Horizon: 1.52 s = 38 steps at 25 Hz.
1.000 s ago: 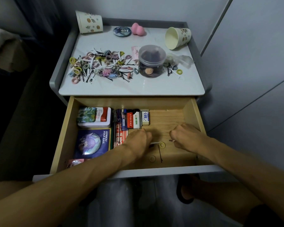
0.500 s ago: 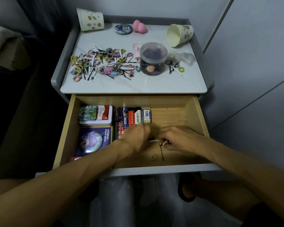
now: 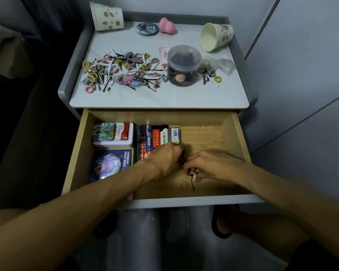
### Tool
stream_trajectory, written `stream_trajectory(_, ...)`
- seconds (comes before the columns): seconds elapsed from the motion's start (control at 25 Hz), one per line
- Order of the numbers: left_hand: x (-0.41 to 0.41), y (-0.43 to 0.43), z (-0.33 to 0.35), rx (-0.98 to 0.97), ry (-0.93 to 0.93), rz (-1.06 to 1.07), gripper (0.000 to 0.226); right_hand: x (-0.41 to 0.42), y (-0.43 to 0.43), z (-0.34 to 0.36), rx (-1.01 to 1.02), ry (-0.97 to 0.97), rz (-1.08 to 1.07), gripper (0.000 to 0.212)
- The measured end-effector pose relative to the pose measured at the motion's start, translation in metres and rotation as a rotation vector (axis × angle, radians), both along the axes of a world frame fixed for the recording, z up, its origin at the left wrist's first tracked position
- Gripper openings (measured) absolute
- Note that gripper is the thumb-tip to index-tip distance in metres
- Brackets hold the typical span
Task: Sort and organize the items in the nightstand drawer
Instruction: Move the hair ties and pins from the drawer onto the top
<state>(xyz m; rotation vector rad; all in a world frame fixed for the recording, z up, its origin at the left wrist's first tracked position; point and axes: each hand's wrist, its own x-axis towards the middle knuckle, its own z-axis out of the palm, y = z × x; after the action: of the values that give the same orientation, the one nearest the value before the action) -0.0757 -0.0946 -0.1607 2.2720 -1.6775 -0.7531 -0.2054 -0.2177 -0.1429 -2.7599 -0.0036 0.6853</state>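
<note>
In the drawer (image 3: 240,137), the right grip (image 3: 209,168) is clamped on a yellow hair tie (image 3: 192,175). The left grip (image 3: 165,160) curls beside it; whether it holds anything, I cannot tell.

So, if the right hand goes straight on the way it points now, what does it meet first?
Probably the left hand: the right hand, pinching a hair tie, points leftward in the drawer, and the left hand lies close in that line. Relative height is unclear.
</note>
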Motion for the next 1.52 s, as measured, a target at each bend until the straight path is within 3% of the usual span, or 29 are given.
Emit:
stream_trajectory(0.24, -0.003, -0.002, -0.01, 0.024, -0.045, 0.001, 0.016, 0.003, 0.004, -0.003, -0.015, 0.028, 0.027, 0.016)
stream_trajectory(0.36, -0.008, -0.002, -0.007, 0.023, -0.077, 0.02, 0.019, 0.005, 0.005, -0.004, -0.052, 0.071, 0.042, 0.022)
stream_trajectory(0.52, -0.005, 0.007, 0.002, 0.023, 0.008, -0.044, 0.017, 0.004, 0.002, 0.0, -0.145, 0.115, 0.127, 0.005)
stream_trajectory(0.76, -0.007, 0.013, 0.013, 0.058, -0.091, -0.056, 0.018, -0.005, 0.001, 0.01, -0.297, 0.09, 0.217, 0.01)
stream_trajectory(1.0, -0.005, 0.016, 0.013, 0.096, 0.017, -0.123, 0.011, -0.007, -0.005, 0.007, -0.22, 0.11, -0.055, 0.011)
stream_trajectory(1.12, -0.01, 0.013, 0.012, 0.175, 0.019, -0.211, 0.02, -0.009, -0.013, 0.009, -0.11, 0.042, -0.218, 0.01)
stream_trajectory(1.32, -0.015, 0.014, 0.007, 0.181, -0.05, -0.307, 0.027, -0.01, -0.017, 0.006, -0.099, 0.043, -0.28, 0.006)
stream_trajectory(1.52, -0.025, 0.011, 0.007, 0.147, -0.081, -0.284, 0.031, -0.007, -0.008, 0.012, 0.1, 0.066, -0.345, 0.011)
